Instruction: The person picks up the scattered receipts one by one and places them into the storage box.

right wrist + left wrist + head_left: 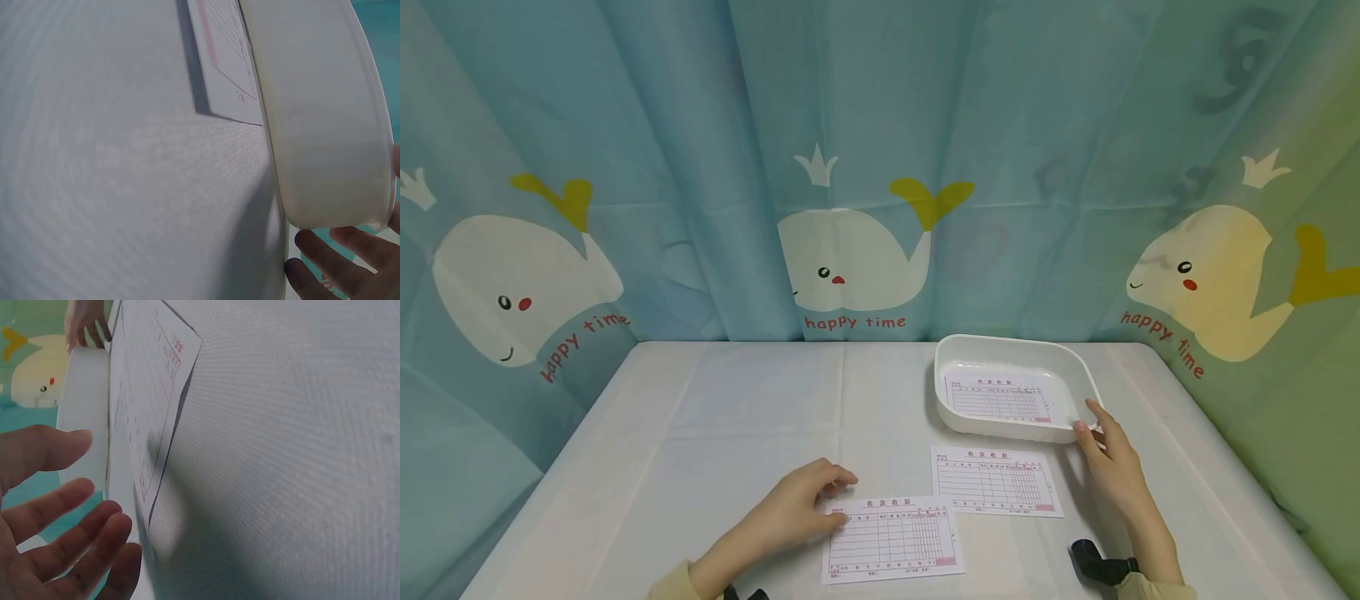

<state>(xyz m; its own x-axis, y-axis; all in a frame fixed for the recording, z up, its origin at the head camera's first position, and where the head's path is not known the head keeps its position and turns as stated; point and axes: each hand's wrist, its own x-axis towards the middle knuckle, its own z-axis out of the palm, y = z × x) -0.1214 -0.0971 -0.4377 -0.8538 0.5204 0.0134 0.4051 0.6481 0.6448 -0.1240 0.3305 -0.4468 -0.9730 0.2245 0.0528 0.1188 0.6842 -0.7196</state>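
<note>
White tray point(1078, 371) hides right hand point(1112, 467) fingertips; form print illegible.

A white rectangular tray point(1011, 357) sits toward the surface's far right, holding one red-lined form point(1000, 398) flat inside. Two matching forms lie flat: one point(996, 480) just before the tray, another point(891, 539) at the near edge.

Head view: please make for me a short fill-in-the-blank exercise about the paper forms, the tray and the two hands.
1. The number of paper forms lying inside the white tray is ____.
2. The right hand holds the near right corner of the ____.
3. The left hand touches the form nearest the person at its ____ edge.

Missing words: one; tray; left
</note>
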